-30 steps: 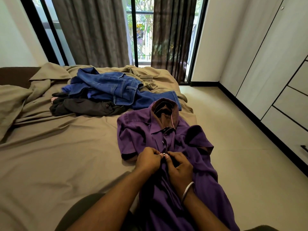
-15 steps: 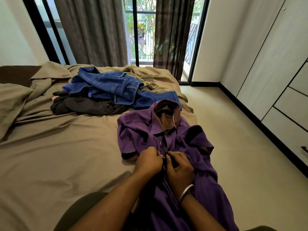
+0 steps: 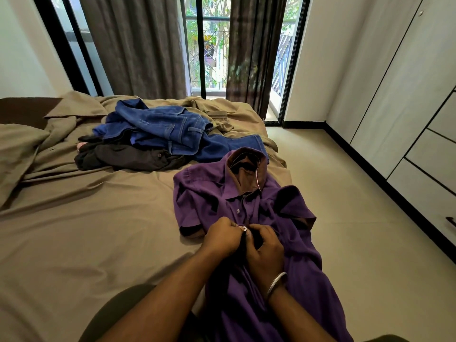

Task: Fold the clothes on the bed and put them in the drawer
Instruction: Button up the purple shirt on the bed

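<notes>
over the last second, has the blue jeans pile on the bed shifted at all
No. The blue jeans lie on the same black garment, same folds; only the camera tilted.

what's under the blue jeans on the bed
A dark garment lies partly under the blue jeans, sticking out toward the camera. A bit of pink shows at its left edge. Whatever else lies beneath is covered by denim.

Both hands meet at the purple shirt's [image 3: 209,191] front — left hand [image 3: 223,236] and right hand [image 3: 266,250] pinching a white button [image 3: 244,228]. Jeans [image 3: 160,129] lie at eleven o'clock on the bed [image 3: 86,230].
</notes>
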A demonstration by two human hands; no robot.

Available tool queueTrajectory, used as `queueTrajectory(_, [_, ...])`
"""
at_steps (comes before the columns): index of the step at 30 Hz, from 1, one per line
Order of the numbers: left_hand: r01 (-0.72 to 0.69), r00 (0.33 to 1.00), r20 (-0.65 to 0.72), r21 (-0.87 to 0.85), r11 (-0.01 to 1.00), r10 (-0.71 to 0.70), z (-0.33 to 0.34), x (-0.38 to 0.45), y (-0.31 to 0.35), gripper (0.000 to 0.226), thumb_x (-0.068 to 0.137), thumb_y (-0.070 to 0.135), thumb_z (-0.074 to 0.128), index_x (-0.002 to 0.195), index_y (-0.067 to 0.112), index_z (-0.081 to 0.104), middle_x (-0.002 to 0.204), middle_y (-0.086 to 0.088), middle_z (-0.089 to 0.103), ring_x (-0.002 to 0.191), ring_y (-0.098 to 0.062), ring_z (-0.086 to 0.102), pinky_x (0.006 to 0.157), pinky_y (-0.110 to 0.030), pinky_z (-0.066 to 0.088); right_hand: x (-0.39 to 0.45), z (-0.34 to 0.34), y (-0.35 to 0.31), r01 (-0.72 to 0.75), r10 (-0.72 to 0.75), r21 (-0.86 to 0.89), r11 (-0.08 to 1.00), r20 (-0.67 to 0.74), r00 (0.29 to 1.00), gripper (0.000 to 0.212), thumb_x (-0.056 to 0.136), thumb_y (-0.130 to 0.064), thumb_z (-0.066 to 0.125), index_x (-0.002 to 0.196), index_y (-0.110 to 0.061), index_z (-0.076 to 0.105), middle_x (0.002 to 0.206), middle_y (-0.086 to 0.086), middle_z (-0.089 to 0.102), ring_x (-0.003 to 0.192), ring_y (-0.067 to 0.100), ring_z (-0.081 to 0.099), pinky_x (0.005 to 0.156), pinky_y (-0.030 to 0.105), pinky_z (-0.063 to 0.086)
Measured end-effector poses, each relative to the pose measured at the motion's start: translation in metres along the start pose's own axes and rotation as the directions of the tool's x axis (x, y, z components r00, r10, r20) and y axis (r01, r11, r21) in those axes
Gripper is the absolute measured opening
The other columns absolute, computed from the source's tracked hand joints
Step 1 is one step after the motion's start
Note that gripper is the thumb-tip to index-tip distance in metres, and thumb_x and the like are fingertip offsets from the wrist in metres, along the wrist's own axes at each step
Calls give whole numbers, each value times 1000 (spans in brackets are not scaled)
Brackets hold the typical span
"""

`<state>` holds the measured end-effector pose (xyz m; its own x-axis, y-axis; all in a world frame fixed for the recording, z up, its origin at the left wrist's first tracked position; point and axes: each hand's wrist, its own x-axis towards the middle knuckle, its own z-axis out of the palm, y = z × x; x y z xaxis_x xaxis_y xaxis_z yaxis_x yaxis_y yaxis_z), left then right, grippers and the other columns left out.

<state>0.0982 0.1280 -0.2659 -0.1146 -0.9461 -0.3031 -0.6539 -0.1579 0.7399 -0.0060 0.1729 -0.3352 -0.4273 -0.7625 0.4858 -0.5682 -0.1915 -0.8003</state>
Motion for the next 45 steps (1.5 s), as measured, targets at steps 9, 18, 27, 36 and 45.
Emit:
queueTrajectory(9, [-5, 1000, -17, 22, 1000, 5, -1, -3, -2, 23, 97, 30, 60, 89, 11, 71, 88, -7, 71, 88, -25, 67, 72, -31, 48, -1, -1, 1, 78, -77, 14, 997, -51, 996, 11, 82, -14, 67, 90, -9, 73, 86, -9, 65, 82, 0, 59, 74, 4, 44])
queueTrajectory(18, [-51, 999, -6, 17, 999, 51, -4, -4, -2, 16, 98, 31, 59, 94, 19, 68, 96, -3, 72, 91, -18, 66, 83, -34, 53, -2, -1, 3, 59, -60, 119, 991, -1, 998, 17, 88, -19, 65, 97, -10, 75, 91, -10, 69, 87, -4, 64, 74, 10, 50])
queueTrajectory(27, [-75, 997, -3, 3, 997, 75, -4, -5, -3, 11, 97, 29, 62, 95, 21, 69, 97, 1, 72, 92, -14, 67, 88, -33, 54, 2, -6, 1, -100, 80, 324, 941, 76, 994, 15, 94, -15, 60, 92, -20, 74, 86, -10, 73, 83, 5, 69, 74, 17, 53])
queueTrajectory(36, [-99, 992, -84, -40, 994, 95, 0, -9, -4, 19, 96, 26, 63, 107, 15, 73, 103, -2, 73, 95, -13, 66, 78, -23, 47, 7, -16, 4, -294, 192, 507, 810, 244, 950, 16, 80, 0, 76, 94, -6, 76, 89, 4, 77, 88, 19, 74, 79, 26, 58])
queueTrajectory(45, [-150, 986, -89, -84, 985, 142, 0, -17, 0, 27, 87, 32, 75, 107, 15, 75, 96, -2, 76, 75, -5, 68, 68, -14, 54, 2, -15, 5, -129, 100, 325, 937, 103, 990, 36, 80, 6, 74, 89, -29, 74, 85, -9, 75, 82, 5, 70, 75, 19, 56])
